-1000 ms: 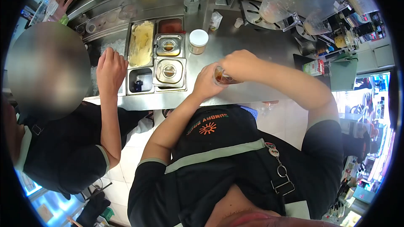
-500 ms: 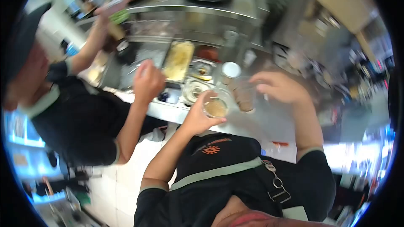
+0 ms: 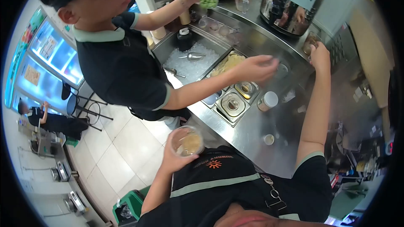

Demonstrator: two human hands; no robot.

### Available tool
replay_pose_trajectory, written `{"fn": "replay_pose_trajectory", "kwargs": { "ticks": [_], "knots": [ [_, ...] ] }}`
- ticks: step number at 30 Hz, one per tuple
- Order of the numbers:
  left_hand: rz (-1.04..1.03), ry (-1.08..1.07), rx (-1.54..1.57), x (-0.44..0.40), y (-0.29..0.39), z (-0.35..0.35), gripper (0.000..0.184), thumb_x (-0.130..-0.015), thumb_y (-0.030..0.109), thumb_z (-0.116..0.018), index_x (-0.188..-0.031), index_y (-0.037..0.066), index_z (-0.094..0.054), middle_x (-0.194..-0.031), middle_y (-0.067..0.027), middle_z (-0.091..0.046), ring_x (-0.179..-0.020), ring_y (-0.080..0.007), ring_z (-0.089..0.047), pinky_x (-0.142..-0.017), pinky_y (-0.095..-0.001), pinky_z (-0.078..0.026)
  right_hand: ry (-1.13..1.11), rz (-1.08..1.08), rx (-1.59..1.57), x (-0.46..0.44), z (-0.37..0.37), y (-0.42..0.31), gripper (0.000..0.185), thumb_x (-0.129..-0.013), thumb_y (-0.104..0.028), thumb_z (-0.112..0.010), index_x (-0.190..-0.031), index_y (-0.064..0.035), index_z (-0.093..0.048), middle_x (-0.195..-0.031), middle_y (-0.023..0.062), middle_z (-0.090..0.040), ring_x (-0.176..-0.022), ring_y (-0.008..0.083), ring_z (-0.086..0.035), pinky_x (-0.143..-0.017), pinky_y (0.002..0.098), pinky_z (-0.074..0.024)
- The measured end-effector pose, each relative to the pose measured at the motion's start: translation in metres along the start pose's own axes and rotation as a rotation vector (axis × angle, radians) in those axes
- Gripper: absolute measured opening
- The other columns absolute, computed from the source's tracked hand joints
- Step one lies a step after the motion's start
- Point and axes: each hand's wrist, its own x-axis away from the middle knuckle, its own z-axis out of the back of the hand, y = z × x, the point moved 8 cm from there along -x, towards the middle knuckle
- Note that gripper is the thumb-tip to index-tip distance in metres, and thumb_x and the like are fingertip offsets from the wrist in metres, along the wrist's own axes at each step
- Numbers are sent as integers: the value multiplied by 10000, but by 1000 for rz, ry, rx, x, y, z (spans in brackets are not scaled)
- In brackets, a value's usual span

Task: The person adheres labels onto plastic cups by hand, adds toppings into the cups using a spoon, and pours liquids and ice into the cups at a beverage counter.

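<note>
A clear plastic cup [image 3: 191,143] with pale brown contents is wrapped in the fingers of my left hand [image 3: 173,156], in front of my apron. My right arm stretches forward, and my right hand [image 3: 321,56] grips another clear cup [image 3: 310,45] with brown contents at the back shelf, beside a large metal dispenser [image 3: 290,6]. My fingers partly cover that cup. Nearer me on the steel counter [image 3: 252,153] stand a white-lidded jar [image 3: 268,101] and a small cup [image 3: 269,139].
On my left, a co-worker holds a cup of green pieces [image 3: 208,1] and reaches a blurred hand [image 3: 261,68] over the counter. An ice bin [image 3: 189,61] holds a metal scoop [image 3: 194,56]. Lidded steel pans [image 3: 232,104] sit beside it. A green bin [image 3: 130,204] stands on the floor.
My right hand has moved forward from the counter to the back shelf, with the brown cup. My left hand has drawn its cup back toward my body. The view has turned.
</note>
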Motion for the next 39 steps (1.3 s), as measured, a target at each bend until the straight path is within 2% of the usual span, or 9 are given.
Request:
{"fn": "replay_pose_trajectory", "kwargs": {
  "ticks": [5, 9, 14, 17, 26, 29, 34, 37, 39],
  "knots": [
    [101, 351, 71, 66, -23, 102, 1037, -590, 214, -964, -1420, 56, -362, -1395, -158, -495, -1288, -306, -508, -1049, -473, -433, 255, 68, -1, 40, 63, -31, 608, -912, -396, -627, -1412, -79, -491, -1212, 248, -631, -1123, 374, -605, -943, 438, -470],
    [107, 522, 21, 97, -19, 196, 1022, -599, 231, -958, -1420, 62, -373, -1401, -151, -490, -1271, -295, -517, -1019, -459, -444, 243, 255, -1231, 189, 97, -65, 489, -973, -260, -610, -1396, -42, -500, -1180, 138, -627, -995, 196, -608, -862, 315, -466],
    [18, 565, 60, 99, -5, 320, 984, -616, 174, -934, -1412, 47, -369, -1344, -153, -502, -1278, -301, -503, -1044, -473, -444, -1505, 530, -1383, 446, -131, -321, 414, -970, -194, -618, -1339, -30, -532, -1066, 59, -615, -881, 113, -564, -777, 254, -459],
    [-109, 480, -81, 86, -1, 397, 960, -614, 103, -914, -1396, 7, -366, -1346, -158, -499, -1283, -288, -498, -1054, -426, -441, -1875, 265, -1081, 587, -295, -367, 369, -968, -154, -623, -1305, -23, -550, -997, 11, -608, -813, 63, -538, -725, 217, -454],
    [59, 284, 19, 10, -49, 542, 1049, -598, 73, -931, -1442, -12, -315, -1379, -201, -487, -1283, -309, -511, -1059, -424, -448, -1696, 404, -351, 686, -421, -480, 364, -902, -237, -662, -1214, -52, -641, -1166, 111, -658, -1100, 243, -620, -926, 410, -482],
    [58, 160, 27, -45, -64, 579, 1049, -597, 83, -935, -1441, -9, -320, -1380, -200, -490, -1282, -314, -510, -1061, -424, -446, -1009, 1049, 85, 657, -424, -574, 333, -882, -276, -622, -1159, -98, -674, -1303, 107, -593, -1340, 294, -448, -1101, 567, -298],
    [28, 8, -18, -153, -68, 640, 1024, -600, 104, -938, -1425, -11, -343, -1380, -187, -495, -1288, -306, -509, -1068, -427, -438, -304, 1239, 332, 587, -525, -681, 445, -908, -302, -543, -1293, -97, -633, -1495, 137, -452, -1420, 342, -342, -1160, 600, -204],
    [3, -92, -114, -215, -52, 670, 1012, -611, 122, -933, -1422, -16, -344, -1370, -180, -500, -1276, -296, -519, -1064, -419, -443, -1100, 863, 1011, 535, -596, -655, 535, -953, -291, -484, -1424, -39, -518, -1511, 157, -449, -1451, 369, -299, -1184, 587, -128],
    [33, -155, -97, -249, -52, 689, 1015, -624, 131, -932, -1437, 1, -337, -1388, -177, -479, -1283, -311, -507, -1053, -441, -452, -861, 973, 877, 525, -609, -653, 524, -977, -318, -454, -1415, -40, -528, -1502, 156, -459, -1445, 343, -318, -1187, 585, -124]
  ]
}}
